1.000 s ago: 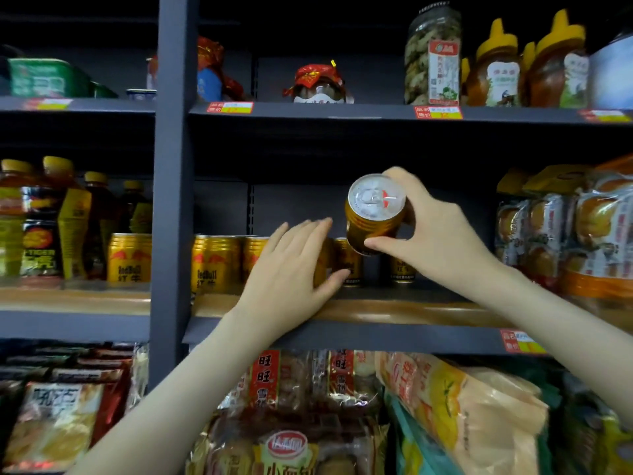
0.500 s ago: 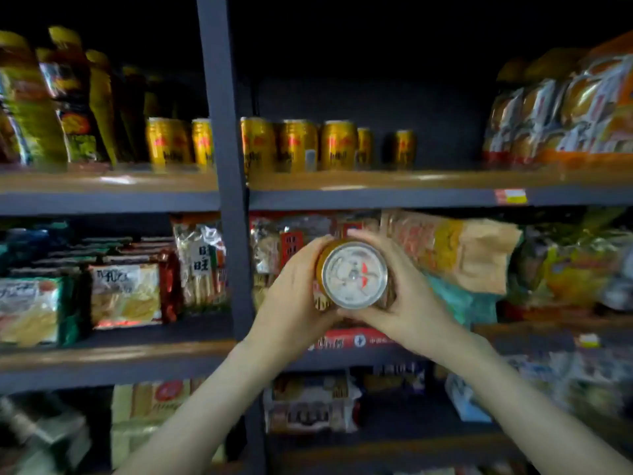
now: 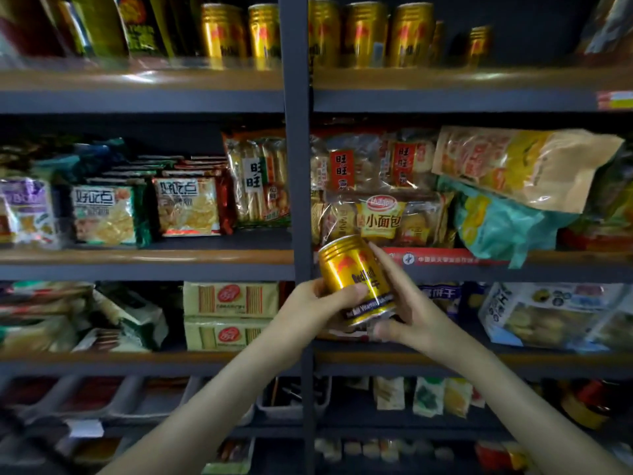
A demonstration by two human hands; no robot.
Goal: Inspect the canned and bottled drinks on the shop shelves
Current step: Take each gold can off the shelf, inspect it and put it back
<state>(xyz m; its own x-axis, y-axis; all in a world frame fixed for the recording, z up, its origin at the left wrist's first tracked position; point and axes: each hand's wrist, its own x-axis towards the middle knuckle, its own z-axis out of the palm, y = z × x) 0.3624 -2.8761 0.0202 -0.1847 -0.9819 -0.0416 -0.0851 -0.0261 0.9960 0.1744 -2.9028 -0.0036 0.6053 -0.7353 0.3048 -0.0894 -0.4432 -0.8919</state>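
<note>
step: label check | small gold metal can with red logo [image 3: 356,281] tilted, in mid-air before the snack shelves | left grip [image 3: 315,303] closed round its lower side, thumb on label | right grip [image 3: 414,313] pinches its base and far side | progress, I judge: one can in hand; row of gold cans on the upper shelf [image 3: 363,34] and dark bottles with yellow labels [image 3: 99,25] remain

We have one view only: from our head, it faces the shelves [image 3: 144,267] closely, tilted slightly down.
</note>
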